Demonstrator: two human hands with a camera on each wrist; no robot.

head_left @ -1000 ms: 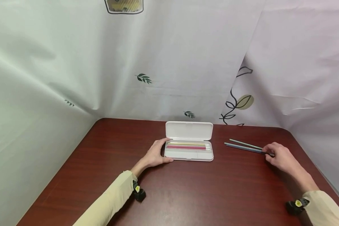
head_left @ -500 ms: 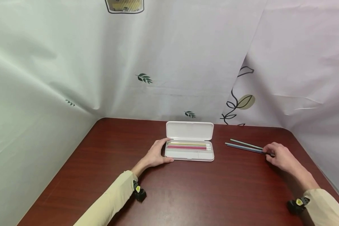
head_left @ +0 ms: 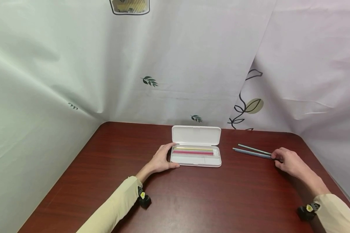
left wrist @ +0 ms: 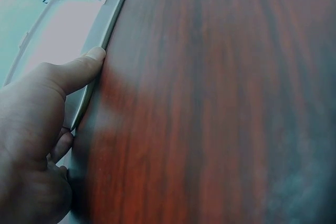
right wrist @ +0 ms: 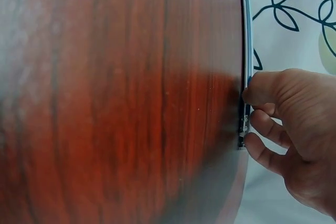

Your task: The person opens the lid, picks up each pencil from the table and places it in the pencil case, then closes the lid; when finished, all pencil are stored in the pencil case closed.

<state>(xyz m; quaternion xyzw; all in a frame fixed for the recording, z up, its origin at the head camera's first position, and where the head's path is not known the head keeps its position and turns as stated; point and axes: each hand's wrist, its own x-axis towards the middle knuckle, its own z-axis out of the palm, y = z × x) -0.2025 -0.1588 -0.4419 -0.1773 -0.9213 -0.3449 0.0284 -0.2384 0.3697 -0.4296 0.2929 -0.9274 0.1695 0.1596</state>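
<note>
An open white pencil case (head_left: 189, 164) stands near the back of the table, its lid (head_left: 196, 136) raised. Pink and yellow pencils (head_left: 193, 153) lie in its rear compartment. My left hand (head_left: 158, 160) holds the case's left end, thumb at the front edge and fingers at the back corner. In the left wrist view the thumb presses along the front wall of the case (left wrist: 97, 40). To the right, my right hand (head_left: 290, 163) pinches blue pencils (head_left: 250, 153) by their right ends. A light green pencil (head_left: 254, 149) lies just behind, its right end at the fingers.
The dark red-brown table (head_left: 192, 197) extends toward me. A white curtain (head_left: 175, 64) with leaf prints hangs behind the back edge and along both sides. Black wrist cameras sit at both cuffs.
Both hands stay where they are, the left on the case and the right at the pencils. The right fingers shift very slightly; a dark pencil end beneath them shows less.
</note>
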